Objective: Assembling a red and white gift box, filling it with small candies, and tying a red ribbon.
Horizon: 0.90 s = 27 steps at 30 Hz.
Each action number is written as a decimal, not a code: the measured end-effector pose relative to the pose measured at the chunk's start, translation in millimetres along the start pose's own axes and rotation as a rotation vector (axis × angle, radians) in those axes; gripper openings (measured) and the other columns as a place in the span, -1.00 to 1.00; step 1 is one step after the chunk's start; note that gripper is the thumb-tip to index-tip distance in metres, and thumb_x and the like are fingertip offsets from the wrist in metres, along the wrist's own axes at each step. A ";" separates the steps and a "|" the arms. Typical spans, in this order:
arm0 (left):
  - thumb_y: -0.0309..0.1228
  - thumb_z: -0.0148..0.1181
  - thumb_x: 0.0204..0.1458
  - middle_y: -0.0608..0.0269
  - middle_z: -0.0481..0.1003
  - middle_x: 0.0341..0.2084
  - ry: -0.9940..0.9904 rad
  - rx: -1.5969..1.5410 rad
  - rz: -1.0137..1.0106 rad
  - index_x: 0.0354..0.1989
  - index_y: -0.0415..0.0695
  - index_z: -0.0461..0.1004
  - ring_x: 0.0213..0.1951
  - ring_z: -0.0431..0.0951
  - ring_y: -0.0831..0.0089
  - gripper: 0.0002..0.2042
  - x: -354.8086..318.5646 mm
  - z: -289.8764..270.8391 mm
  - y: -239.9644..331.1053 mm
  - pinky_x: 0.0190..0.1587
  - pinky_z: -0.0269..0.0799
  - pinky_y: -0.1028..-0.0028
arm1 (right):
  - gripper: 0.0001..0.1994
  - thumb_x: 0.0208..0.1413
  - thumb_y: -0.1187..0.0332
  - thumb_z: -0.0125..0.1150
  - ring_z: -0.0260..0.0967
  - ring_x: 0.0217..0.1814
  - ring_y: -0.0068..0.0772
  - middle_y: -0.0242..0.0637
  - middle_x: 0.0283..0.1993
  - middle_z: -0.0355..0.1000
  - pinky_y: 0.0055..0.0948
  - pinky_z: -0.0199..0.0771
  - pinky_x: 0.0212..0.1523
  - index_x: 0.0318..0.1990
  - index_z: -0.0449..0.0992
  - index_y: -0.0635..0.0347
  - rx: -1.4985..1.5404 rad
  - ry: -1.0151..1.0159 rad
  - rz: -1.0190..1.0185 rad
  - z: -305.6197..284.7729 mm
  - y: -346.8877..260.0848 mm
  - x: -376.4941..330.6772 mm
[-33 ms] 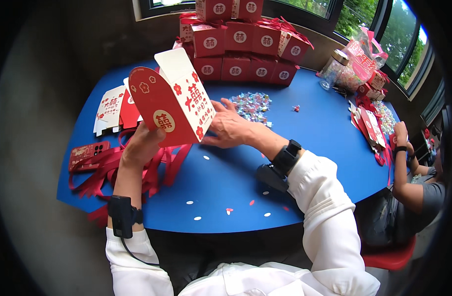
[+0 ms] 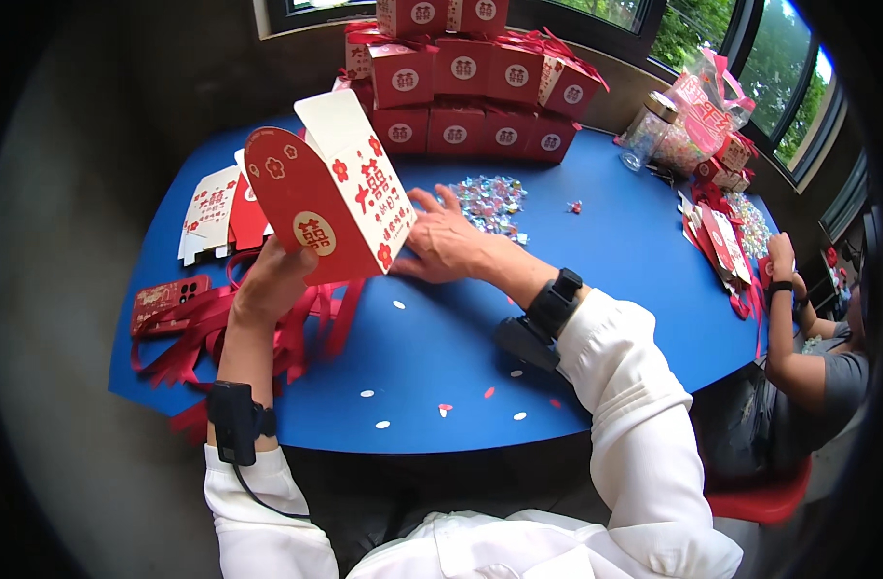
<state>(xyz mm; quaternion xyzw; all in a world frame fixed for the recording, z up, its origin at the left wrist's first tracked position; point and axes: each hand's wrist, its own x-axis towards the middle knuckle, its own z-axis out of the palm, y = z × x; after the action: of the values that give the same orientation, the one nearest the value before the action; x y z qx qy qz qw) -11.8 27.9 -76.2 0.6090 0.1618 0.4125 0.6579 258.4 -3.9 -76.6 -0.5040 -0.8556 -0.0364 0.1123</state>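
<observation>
Left hand (image 2: 271,280) clamped on the red-and-white gift box (image 2: 311,198), thumb across its red side, left of the frame's centre! Right hand (image 2: 446,245) at the box's right edge, fingers apart, can't tell if gripping; wrapped candies (image 2: 492,201) glitter upper centre.

There is one raised box (image 2: 337,207), one phone (image 2: 162,299), one jar (image 2: 646,137) and one seat (image 2: 767,494).

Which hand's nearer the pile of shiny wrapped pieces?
Right. Right hand is just left of the shiny pile and slightly closer to the wearer; left hand is farther left, holding the red-and-white box.
</observation>
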 end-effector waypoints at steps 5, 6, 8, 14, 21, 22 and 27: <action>0.06 0.44 -0.09 0.13 0.46 0.11 -0.018 0.035 -0.083 0.30 -0.27 0.24 0.18 0.42 0.31 -0.12 3.6 2.9 -8.9 0.24 0.32 0.31 | -0.38 0.26 -0.03 0.02 -0.08 0.51 0.26 -0.13 0.53 -0.02 0.40 -0.23 0.42 0.44 0.14 -0.16 -0.171 -0.036 0.308 14.0 34.2 -15.6; 0.06 0.45 -0.10 0.13 0.45 0.11 -0.024 0.027 -0.067 0.30 -0.27 0.24 0.18 0.42 0.31 -0.11 2.8 4.9 -0.6 0.24 0.32 0.31 | -0.37 0.24 -0.05 0.03 -0.07 0.50 0.27 -0.10 0.53 -0.03 0.40 -0.21 0.42 0.44 0.15 -0.17 -0.157 0.017 0.307 7.6 35.9 -13.6; 0.05 0.48 -0.13 0.13 0.45 0.10 -0.041 -0.001 -0.049 0.29 -0.27 0.24 0.17 0.42 0.32 -0.10 0.7 6.7 5.6 0.23 0.33 0.32 | -0.35 0.21 -0.07 0.06 -0.04 0.48 0.29 -0.05 0.53 -0.06 0.41 -0.18 0.40 0.44 0.16 -0.18 -0.124 0.107 0.313 4.7 35.3 -17.1; 0.13 0.46 -0.13 0.12 0.39 0.18 -0.005 -0.015 -0.026 0.34 -0.25 0.18 0.23 0.37 0.29 -0.03 4.7 -2.2 -1.7 0.27 0.28 0.28 | -0.45 0.22 0.11 0.07 0.11 0.41 0.09 -0.02 0.34 0.24 0.38 -0.10 0.36 0.32 0.29 0.10 -0.171 -0.049 0.428 -4.1 42.5 -15.3; 0.14 0.47 -0.15 0.12 0.39 0.18 0.006 -0.007 -0.030 0.34 -0.25 0.17 0.24 0.37 0.27 -0.01 3.4 10.7 7.2 0.28 0.29 0.24 | -0.65 0.20 0.25 0.06 0.18 0.35 0.04 -0.07 0.21 0.34 0.45 -0.12 0.33 0.09 0.48 0.15 -0.341 -0.125 0.384 -22.2 41.1 -22.9; 0.14 0.47 -0.16 0.12 0.39 0.18 0.009 0.001 -0.029 0.34 -0.26 0.17 0.24 0.37 0.27 -0.01 3.6 12.0 7.1 0.28 0.30 0.25 | -0.67 0.20 0.27 0.05 0.17 0.35 0.04 -0.07 0.21 0.34 0.45 -0.12 0.32 0.07 0.49 0.15 -0.377 -0.075 0.329 -17.0 41.4 -26.0; 0.16 0.48 -0.19 0.12 0.43 0.15 -0.019 -0.024 -0.028 0.34 -0.24 0.18 0.20 0.42 0.27 0.00 2.9 7.9 2.2 0.25 0.33 0.28 | -0.63 0.22 0.31 0.00 0.14 0.37 0.07 -0.21 0.24 0.33 0.48 -0.19 0.35 0.18 0.43 -0.13 -0.132 -0.053 0.068 2.6 17.4 -8.2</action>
<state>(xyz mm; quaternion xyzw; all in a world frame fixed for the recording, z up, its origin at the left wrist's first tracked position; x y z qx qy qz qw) -5.0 24.6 -71.7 0.6027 0.1590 0.3992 0.6725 277.0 -1.9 -81.9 -0.5398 -0.8365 -0.0754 0.0573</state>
